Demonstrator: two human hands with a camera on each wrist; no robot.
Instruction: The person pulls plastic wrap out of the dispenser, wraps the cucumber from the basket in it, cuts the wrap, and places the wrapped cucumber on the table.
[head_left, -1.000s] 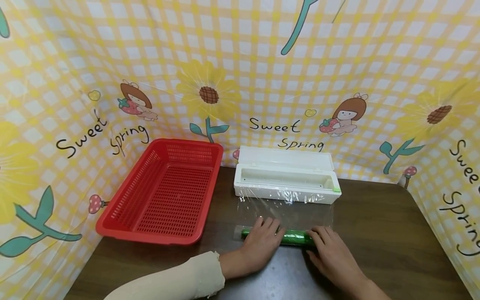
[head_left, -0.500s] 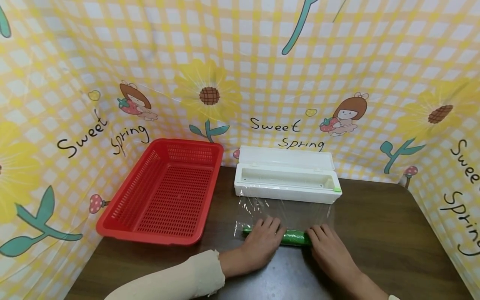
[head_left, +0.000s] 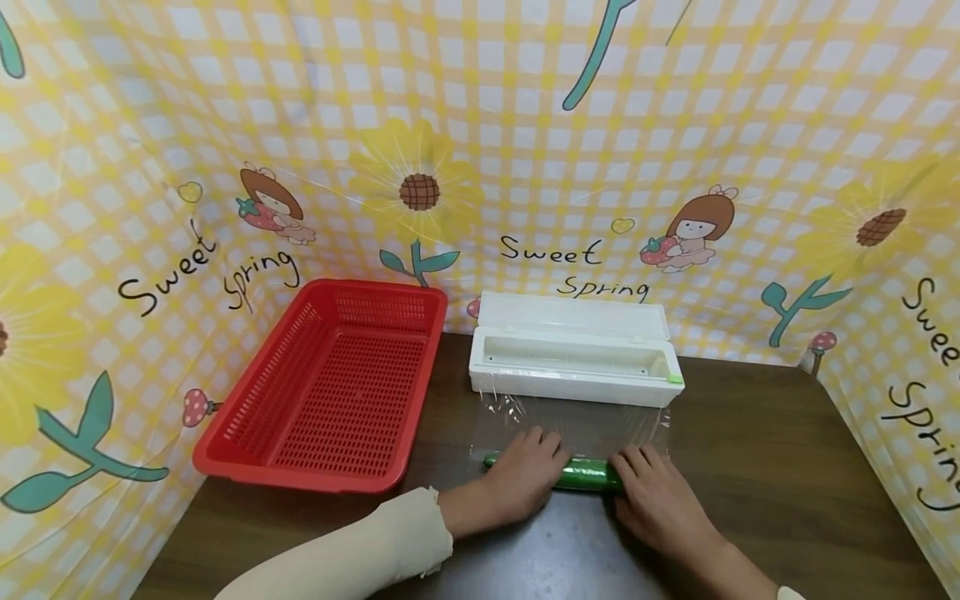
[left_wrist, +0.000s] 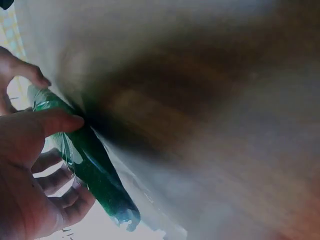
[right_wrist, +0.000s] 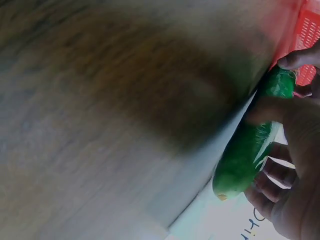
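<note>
L hand & R hand on grn cuke

Black lettering on the yellow-checked cloth read "Sweet Spring" on the left and far sides; on the right, its first word ran out of the head view after "Swee". Both wrist views caught only scraps, too partial to read.

Head cam above, fwd/down, wrist cams v. close, blurry, prob. tilted, all sharing cucumber
</note>
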